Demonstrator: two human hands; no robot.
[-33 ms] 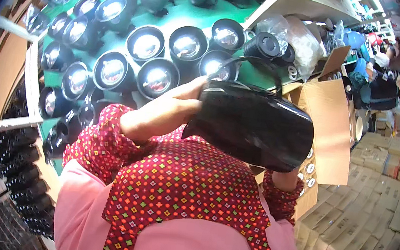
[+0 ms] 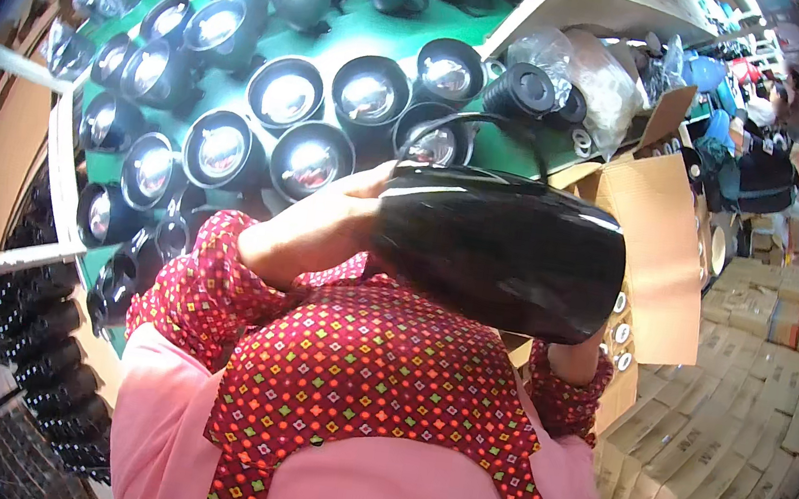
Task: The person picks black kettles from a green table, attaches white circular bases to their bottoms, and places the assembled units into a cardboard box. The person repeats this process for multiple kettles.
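A glossy black jug (image 2: 505,253) lies on its side in the air in front of my chest, its looped handle (image 2: 545,153) on the far side. My left hand (image 2: 338,216) grips its left end, the fingertips tucked out of sight. Behind the right, base end comes my right hand (image 2: 575,358), holding the jug from below; its fingers are covered by the jug. On the green table beyond stand several black jugs (image 2: 312,162) with shiny silver insides, the closest just past my left hand.
An open cardboard box (image 2: 656,253) with small white-ringed parts is at the right. Near it are stacked black discs (image 2: 521,89) and clear plastic bags (image 2: 602,89). Flat cartons (image 2: 696,450) are piled at the right; a white metal frame (image 2: 14,264) edges the table's left.
The jug has rolled and shifted slightly left in my hands. Its pointed spout, visible before at the lower left, is turned out of sight, and the handle has swung left.
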